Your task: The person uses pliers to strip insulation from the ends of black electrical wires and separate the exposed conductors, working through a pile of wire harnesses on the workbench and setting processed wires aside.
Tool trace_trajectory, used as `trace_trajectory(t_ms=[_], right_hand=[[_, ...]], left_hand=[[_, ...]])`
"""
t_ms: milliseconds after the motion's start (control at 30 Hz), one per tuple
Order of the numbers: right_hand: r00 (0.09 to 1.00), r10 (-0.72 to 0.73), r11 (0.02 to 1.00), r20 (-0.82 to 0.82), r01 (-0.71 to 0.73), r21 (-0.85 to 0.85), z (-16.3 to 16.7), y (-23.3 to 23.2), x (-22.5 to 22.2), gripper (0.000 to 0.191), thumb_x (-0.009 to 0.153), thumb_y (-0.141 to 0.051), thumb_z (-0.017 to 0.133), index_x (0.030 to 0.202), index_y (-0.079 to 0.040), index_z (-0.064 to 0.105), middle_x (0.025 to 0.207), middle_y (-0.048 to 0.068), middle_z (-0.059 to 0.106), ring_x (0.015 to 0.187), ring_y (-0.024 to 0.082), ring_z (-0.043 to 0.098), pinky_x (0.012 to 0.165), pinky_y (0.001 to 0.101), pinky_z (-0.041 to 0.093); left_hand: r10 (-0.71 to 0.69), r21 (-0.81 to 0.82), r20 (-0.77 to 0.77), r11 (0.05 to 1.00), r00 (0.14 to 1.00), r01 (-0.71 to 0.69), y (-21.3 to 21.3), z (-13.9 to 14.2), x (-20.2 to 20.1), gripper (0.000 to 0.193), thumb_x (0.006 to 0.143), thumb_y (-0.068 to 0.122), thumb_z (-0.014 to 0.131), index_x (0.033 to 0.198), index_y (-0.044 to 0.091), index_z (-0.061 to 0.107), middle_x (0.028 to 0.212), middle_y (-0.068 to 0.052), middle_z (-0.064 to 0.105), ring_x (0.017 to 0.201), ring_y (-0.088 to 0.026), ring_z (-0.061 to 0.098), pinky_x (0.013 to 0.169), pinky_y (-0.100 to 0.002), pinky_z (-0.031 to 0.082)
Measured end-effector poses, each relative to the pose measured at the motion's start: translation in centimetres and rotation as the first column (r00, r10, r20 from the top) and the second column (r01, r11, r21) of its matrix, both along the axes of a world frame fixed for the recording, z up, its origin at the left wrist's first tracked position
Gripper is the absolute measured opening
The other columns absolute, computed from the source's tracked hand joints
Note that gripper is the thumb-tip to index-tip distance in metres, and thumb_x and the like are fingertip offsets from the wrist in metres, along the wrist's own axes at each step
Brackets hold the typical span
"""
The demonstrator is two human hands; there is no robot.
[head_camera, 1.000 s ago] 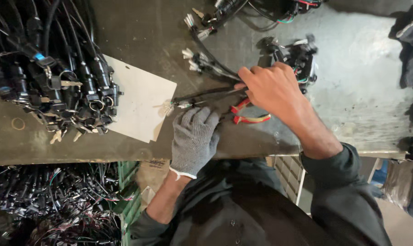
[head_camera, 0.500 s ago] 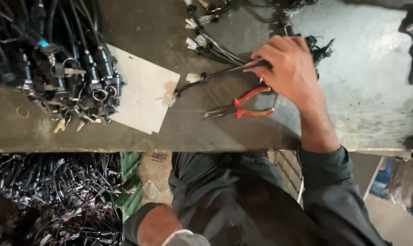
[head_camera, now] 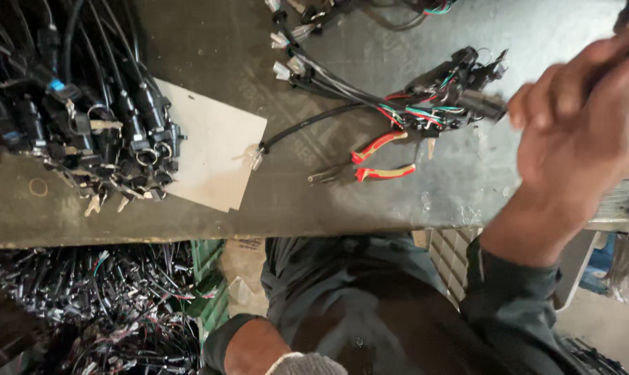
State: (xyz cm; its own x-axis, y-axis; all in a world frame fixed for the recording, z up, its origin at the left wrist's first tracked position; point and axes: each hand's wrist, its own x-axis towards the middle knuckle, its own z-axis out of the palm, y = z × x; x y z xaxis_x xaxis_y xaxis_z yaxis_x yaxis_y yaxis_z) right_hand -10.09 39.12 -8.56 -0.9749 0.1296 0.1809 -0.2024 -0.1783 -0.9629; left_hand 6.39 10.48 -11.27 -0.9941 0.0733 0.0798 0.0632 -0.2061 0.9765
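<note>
right hand: fingers closed on black connector of wire harness on bench | harness judged light, floppy; grip rigid connector, not wires | left hand: gloved, low, grip unclear

Workshop, wiring-assembly bench. Worn, scratched metal worktable carries a heap of black cable harnesses with connectors and keys, a loose wire harness with coloured leads, and red-handled pliers lying flat. White card sheet under the heap. Below the bench edge, a green crate beside a pile of more black wiring.
</note>
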Motion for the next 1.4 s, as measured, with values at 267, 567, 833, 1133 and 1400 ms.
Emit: trace_trajectory(t_ms=[267, 567, 833, 1133, 1400], right_hand=[[0.986, 0.137, 0.846, 0.094, -0.067, -0.529, -1.1, -1.7, 6.0, 0.037, 0.12, -0.04, 0.028, 0.111, -0.01, 0.046, 0.06, 0.002, 0.036, 0.046, 0.011, 0.027, 0.05, 0.0326, 0.029], [0.978, 0.191, 0.737, 0.078, -0.091, -0.669, -1.6, -5.1, 7.1, 0.036, 0.118, -0.042, 0.028, 0.114, -0.011, 0.046, 0.06, 0.001, 0.037, 0.049, 0.012, 0.029, 0.049, 0.0307, 0.033], [0.9, 0.406, 0.681, -0.157, -0.413, -0.605, -2.8, -8.8, 10.1, 0.025, 0.115, -0.037, 0.044, 0.119, -0.013, 0.049, 0.067, 0.002, 0.037, 0.058, 0.016, 0.033, 0.059, 0.0366, 0.033], [0.593, 0.737, 0.646, -0.325, -0.759, 0.082, -3.6, -10.0, 12.2, 0.017, 0.104, -0.011, 0.058, 0.108, 0.004, 0.061, 0.08, 0.015, 0.059, 0.07, 0.032, 0.058, 0.062, 0.0439, 0.042], [0.817, 0.576, 0.459, 0.036, -0.359, 0.813, -3.0, -12.2, 9.7, 0.019, 0.09, -0.016, 0.077, 0.105, -0.008, 0.069, 0.072, 0.009, 0.063, 0.063, 0.031, 0.063, 0.058, 0.0441, 0.047]], left_hand=[[-0.021, 0.018, 0.041, 1.0, 0.999, 0.021, 0.7, -0.5, 0.8, 0.038, 0.1, 0.023, 0.066, 0.13, 0.003, 0.058, 0.123, -0.015, 0.062, 0.114, -0.031, 0.06, 0.105, -0.043, 0.048], [-0.053, -0.013, -0.037, 0.999, 0.998, 0.053, 0.9, 0.2, -1.4, 0.038, 0.102, 0.025, 0.064, 0.13, 0.0, 0.057, 0.123, -0.016, 0.063, 0.113, -0.031, 0.061, 0.105, -0.041, 0.049], [-0.251, -0.132, -0.188, 0.964, 0.95, 0.229, 3.1, -4.8, -5.2, 0.028, 0.108, 0.02, 0.058, 0.13, 0.002, 0.058, 0.122, -0.012, 0.065, 0.11, -0.026, 0.064, 0.107, -0.038, 0.051], [-0.491, 0.651, 0.343, 0.739, 0.8, 0.175, 2.0, -7.5, -4.9, 0.03, 0.11, 0.018, 0.06, 0.131, -0.003, 0.062, 0.094, -0.008, 0.054, 0.084, -0.019, 0.054, 0.073, -0.032, 0.043], [-0.049, 0.549, 0.154, 0.834, 0.987, -0.045, -2.7, -5.6, -3.5, 0.042, 0.106, 0.032, 0.058, 0.132, 0.0, 0.058, 0.125, -0.016, 0.064, 0.113, -0.028, 0.061, 0.101, -0.043, 0.051]])
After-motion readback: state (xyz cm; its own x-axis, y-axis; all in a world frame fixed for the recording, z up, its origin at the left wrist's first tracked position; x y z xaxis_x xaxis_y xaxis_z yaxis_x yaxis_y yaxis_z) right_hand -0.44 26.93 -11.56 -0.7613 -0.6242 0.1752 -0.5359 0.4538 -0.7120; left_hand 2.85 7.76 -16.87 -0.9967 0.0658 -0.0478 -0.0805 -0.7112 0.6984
